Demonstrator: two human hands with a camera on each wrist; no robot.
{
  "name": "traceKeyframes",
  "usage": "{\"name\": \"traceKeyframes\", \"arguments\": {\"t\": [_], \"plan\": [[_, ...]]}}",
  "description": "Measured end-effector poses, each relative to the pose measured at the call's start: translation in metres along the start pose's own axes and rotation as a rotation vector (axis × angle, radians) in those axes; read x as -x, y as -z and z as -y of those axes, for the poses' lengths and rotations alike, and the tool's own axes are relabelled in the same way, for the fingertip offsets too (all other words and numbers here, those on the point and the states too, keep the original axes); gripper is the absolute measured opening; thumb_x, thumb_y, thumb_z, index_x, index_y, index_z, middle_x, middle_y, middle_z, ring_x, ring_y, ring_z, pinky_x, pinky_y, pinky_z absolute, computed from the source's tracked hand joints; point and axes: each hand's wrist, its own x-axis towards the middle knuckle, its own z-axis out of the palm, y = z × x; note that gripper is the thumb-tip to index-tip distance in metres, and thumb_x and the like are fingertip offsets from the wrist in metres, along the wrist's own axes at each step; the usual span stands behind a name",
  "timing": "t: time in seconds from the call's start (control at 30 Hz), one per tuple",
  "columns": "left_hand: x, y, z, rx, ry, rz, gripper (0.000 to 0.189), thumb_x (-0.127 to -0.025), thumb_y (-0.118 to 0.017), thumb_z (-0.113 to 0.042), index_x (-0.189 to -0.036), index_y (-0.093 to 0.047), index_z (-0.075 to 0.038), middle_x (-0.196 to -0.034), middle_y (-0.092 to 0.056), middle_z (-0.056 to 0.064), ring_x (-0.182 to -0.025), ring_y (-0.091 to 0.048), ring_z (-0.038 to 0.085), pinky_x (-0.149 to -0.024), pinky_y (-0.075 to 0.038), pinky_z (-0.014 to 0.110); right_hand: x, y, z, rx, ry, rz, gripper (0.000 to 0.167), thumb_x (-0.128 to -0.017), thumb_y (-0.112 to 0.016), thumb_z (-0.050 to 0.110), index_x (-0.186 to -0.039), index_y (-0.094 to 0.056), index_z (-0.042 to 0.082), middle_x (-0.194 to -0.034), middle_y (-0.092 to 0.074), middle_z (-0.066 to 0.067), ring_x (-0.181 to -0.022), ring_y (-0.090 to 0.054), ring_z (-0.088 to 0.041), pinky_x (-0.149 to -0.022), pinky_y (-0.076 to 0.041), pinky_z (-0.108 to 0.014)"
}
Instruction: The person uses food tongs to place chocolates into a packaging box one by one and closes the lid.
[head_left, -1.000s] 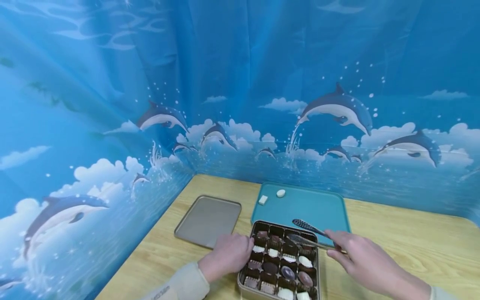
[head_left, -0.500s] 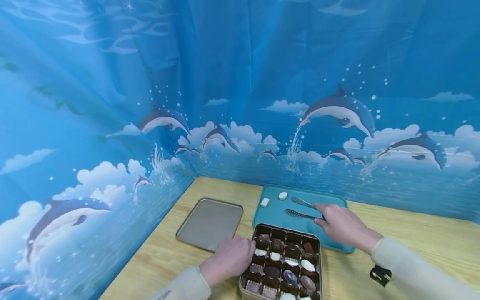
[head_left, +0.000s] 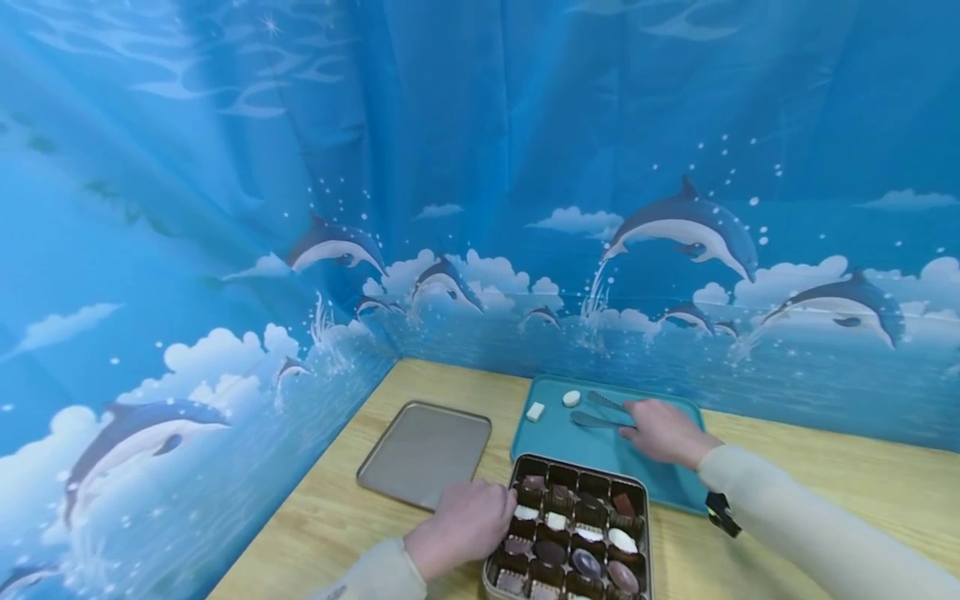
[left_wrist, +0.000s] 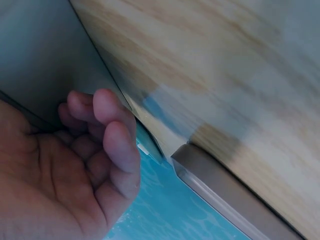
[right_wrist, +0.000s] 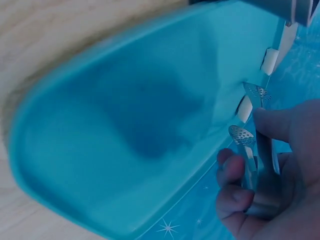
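My right hand point(head_left: 660, 429) grips a pair of metal tongs point(head_left: 600, 421) over the teal tray point(head_left: 675, 492). Their perforated tips point(right_wrist: 257, 90) stand apart, just to the right of a white oval chocolate point(head_left: 572, 398). A white rectangular chocolate point(head_left: 535, 412) lies farther left on the tray. My left hand point(head_left: 468, 521) is at the left side of a tin of chocolates point(head_left: 649, 533), fingertips near its rim in the head view. Seen from the left wrist, its fingers are loosely curled, with a gap to the tin's wall point(left_wrist: 220, 185).
A grey-brown rectangular tray point(head_left: 427, 450) lies to the left on the wooden table point(head_left: 330, 467). Dark, brown and white chocolates fill the tin's compartments, with a dark red piece point(head_left: 624, 504) at its back right. A dolphin-print curtain point(head_left: 480, 167) borders the table behind and at left.
My right hand has carried the tongs from above the tin back over the teal tray, next to the white oval chocolate. A dark red piece shows in the tin's back-right compartment. My left hand stays by the tin.
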Motion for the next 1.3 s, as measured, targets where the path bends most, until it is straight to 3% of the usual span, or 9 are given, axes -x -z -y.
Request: {"name": "traceKeyframes", "arguments": {"t": [0.27,0.4,0.53,0.87,0.97,1.1,1.2,1.3], "plan": [[0.0,-0.004,-0.002,-0.013,-0.006,-0.007,0.052,-0.107,-0.039,-0.035,-0.062,-0.054,-0.017,-0.059,-0.057,0.002,-0.054,-0.058,0.02,-0.046,-0.044,0.037,-0.012,0.0,0.004,-0.039,-0.004,0.074,0.049,-0.1,-0.063,0.022,-0.135,-0.054,-0.011,-0.131,-0.06,-0.032,-0.1,-0.069,-0.034,-0.092,-0.053,-0.056],[-0.001,-0.006,-0.005,0.02,-0.012,0.0,0.053,-0.108,-0.038,-0.036,-0.059,-0.052,-0.018,-0.061,-0.059,0.003,-0.056,-0.06,0.021,-0.047,-0.045,0.037,-0.015,0.001,0.004,-0.038,-0.016,0.09,0.048,-0.101,-0.062,0.021,-0.135,-0.054,-0.011,-0.128,-0.061,-0.031,-0.083,-0.069,-0.023,-0.087,-0.054,-0.053],[-0.003,-0.008,-0.006,0.028,-0.005,0.0,0.053,-0.107,-0.038,-0.036,-0.058,-0.05,-0.019,-0.063,-0.062,0.004,-0.058,-0.062,0.022,-0.049,-0.047,0.037,-0.017,0.001,0.005,-0.028,-0.02,0.095,0.044,-0.101,-0.061,0.02,-0.134,-0.056,-0.009,-0.117,-0.068,-0.025,-0.071,-0.065,-0.014,-0.08,-0.056,-0.049],[-0.001,-0.005,-0.005,-0.002,0.008,-0.012,0.052,-0.107,-0.04,-0.036,-0.062,-0.056,-0.016,-0.064,-0.063,0.006,-0.059,-0.063,0.023,-0.048,-0.046,0.038,-0.014,0.001,0.009,0.015,0.006,0.033,0.026,-0.1,-0.061,0.01,-0.121,-0.066,-0.003,-0.083,-0.068,-0.008,-0.061,-0.06,-0.013,-0.067,-0.055,-0.041],[0.0,-0.004,-0.004,-0.004,0.004,-0.019,0.052,-0.107,-0.04,-0.036,-0.061,-0.056,-0.016,-0.063,-0.062,0.005,-0.058,-0.062,0.023,-0.047,-0.046,0.039,-0.01,0.002,0.01,0.024,0.013,0.009,0.027,-0.099,-0.062,0.009,-0.122,-0.066,-0.004,-0.089,-0.07,-0.012,-0.063,-0.061,-0.013,-0.07,-0.057,-0.043],[0.0,-0.005,-0.002,0.006,0.008,-0.016,0.052,-0.107,-0.04,-0.036,-0.061,-0.056,-0.016,-0.063,-0.062,0.005,-0.058,-0.062,0.023,-0.048,-0.046,0.038,-0.004,0.004,0.011,0.025,0.014,-0.015,0.032,-0.098,-0.062,0.009,-0.127,-0.064,-0.005,-0.108,-0.072,-0.022,-0.064,-0.064,-0.013,-0.077,-0.059,-0.048],[-0.001,-0.006,-0.001,0.011,0.007,-0.007,0.052,-0.107,-0.04,-0.036,-0.062,-0.056,-0.016,-0.063,-0.062,0.005,-0.058,-0.062,0.023,-0.048,-0.047,0.038,0.004,0.009,0.014,0.017,0.024,-0.03,0.035,-0.098,-0.063,0.009,-0.13,-0.062,-0.006,-0.115,-0.07,-0.025,-0.062,-0.063,-0.012,-0.075,-0.059,-0.046],[-0.002,-0.005,0.001,0.007,0.0,-0.008,0.051,-0.107,-0.039,-0.035,-0.062,-0.056,-0.016,-0.062,-0.061,0.005,-0.057,-0.061,0.023,-0.048,-0.047,0.038,0.014,0.015,0.02,0.009,0.027,-0.049,0.038,-0.099,-0.063,0.011,-0.133,-0.06,-0.006,-0.112,-0.071,-0.024,-0.052,-0.057,-0.011,-0.067,-0.057,-0.04]]}}
